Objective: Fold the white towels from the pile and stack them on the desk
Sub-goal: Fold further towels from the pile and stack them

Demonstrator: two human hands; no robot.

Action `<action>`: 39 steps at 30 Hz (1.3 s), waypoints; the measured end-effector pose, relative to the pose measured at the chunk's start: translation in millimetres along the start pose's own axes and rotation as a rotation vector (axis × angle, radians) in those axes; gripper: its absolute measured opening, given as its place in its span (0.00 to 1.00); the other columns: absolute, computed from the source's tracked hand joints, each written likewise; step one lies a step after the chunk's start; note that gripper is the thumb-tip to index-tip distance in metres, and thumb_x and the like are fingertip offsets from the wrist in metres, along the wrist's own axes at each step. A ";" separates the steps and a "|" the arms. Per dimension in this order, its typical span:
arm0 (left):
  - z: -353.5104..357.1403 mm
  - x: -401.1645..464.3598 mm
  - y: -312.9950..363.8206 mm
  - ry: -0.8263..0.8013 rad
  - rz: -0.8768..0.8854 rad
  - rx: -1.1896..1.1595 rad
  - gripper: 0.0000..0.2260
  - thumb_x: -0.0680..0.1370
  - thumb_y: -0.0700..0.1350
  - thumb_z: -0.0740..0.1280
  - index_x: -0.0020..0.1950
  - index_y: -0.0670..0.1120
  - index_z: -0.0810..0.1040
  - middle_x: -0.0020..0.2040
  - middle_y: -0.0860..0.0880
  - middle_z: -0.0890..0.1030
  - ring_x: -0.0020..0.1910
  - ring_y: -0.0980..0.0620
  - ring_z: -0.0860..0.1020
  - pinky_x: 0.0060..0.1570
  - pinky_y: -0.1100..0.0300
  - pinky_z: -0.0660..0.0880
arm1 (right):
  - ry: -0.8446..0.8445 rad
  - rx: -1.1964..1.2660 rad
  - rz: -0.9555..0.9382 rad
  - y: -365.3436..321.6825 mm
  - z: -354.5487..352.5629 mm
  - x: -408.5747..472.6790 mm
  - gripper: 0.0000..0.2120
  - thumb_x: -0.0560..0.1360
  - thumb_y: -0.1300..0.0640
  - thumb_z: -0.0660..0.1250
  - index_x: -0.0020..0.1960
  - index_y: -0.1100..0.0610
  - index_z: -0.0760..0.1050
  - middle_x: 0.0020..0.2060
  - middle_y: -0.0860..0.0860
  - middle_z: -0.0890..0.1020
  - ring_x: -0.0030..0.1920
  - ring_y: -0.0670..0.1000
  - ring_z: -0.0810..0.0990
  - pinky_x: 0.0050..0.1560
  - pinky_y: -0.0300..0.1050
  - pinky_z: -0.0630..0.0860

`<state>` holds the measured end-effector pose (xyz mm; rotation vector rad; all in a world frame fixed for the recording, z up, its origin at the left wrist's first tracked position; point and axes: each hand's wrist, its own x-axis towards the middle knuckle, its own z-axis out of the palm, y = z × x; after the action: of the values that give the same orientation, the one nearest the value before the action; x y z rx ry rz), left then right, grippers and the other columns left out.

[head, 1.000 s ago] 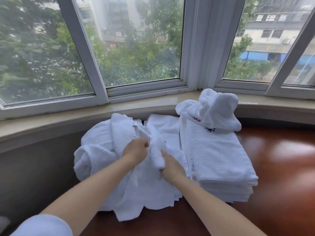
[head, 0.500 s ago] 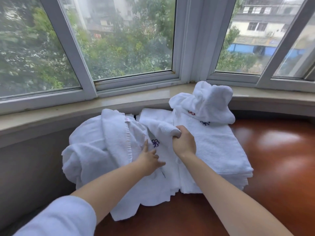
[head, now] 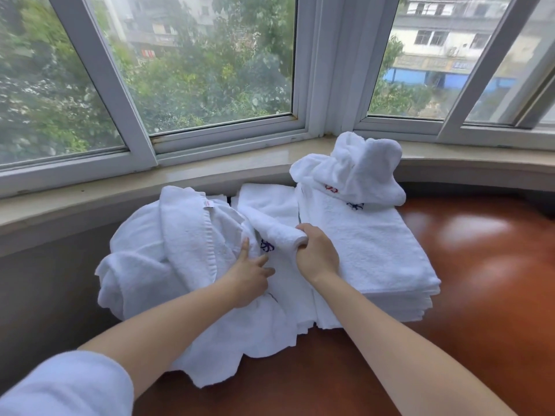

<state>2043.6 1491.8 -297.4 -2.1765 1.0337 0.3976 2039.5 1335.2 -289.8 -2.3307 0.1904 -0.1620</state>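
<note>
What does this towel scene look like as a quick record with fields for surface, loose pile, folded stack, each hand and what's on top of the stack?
surface: reddish-brown desk under a window sill
loose pile: unfolded white towels, left of the stack
folded stack: flat white towels, right side
on top of stack: crumpled towel at the far end
left hand: fingers straight, pressing on the pile
right hand: grips a rolled towel edge

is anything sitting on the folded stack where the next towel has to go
Yes. A crumpled towel sits on the far end of the folded stack; the near part is bare. The right hand grips the towel being folded, beside the stack.
</note>
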 end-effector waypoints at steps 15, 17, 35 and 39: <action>2.4 4.9 16.8 -0.078 0.089 0.151 0.16 0.81 0.45 0.61 0.69 0.51 0.70 0.67 0.49 0.72 0.74 0.43 0.57 0.69 0.30 0.38 | 0.010 0.064 0.098 -2.0 7.5 -2.4 0.13 0.73 0.63 0.57 0.52 0.52 0.75 0.46 0.50 0.79 0.44 0.54 0.76 0.37 0.43 0.70; 6.3 1.6 15.2 -0.032 0.089 0.137 0.14 0.81 0.44 0.61 0.66 0.50 0.74 0.66 0.49 0.72 0.73 0.43 0.59 0.68 0.30 0.37 | 0.027 0.056 0.086 -1.5 5.6 -1.7 0.13 0.73 0.64 0.56 0.52 0.52 0.75 0.47 0.51 0.79 0.44 0.53 0.75 0.35 0.42 0.66; 7.0 -51.3 -0.5 -0.147 -0.162 -0.018 0.42 0.68 0.50 0.76 0.75 0.61 0.55 0.75 0.39 0.29 0.74 0.37 0.31 0.52 0.18 0.34 | 0.014 -0.068 0.161 5.6 29.9 -18.1 0.17 0.75 0.63 0.57 0.62 0.53 0.72 0.57 0.51 0.76 0.52 0.54 0.76 0.42 0.44 0.70; 3.7 -54.2 -3.1 -0.146 -0.145 -0.077 0.38 0.72 0.44 0.73 0.75 0.59 0.57 0.75 0.42 0.28 0.74 0.36 0.31 0.55 0.16 0.43 | 0.007 -0.112 0.130 10.2 33.1 -22.3 0.18 0.76 0.64 0.58 0.63 0.52 0.72 0.58 0.51 0.75 0.51 0.54 0.76 0.41 0.44 0.69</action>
<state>2011.5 1526.2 -270.1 -2.2369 0.7872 0.5279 2022.6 1355.6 -321.2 -2.4205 0.3616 -0.0965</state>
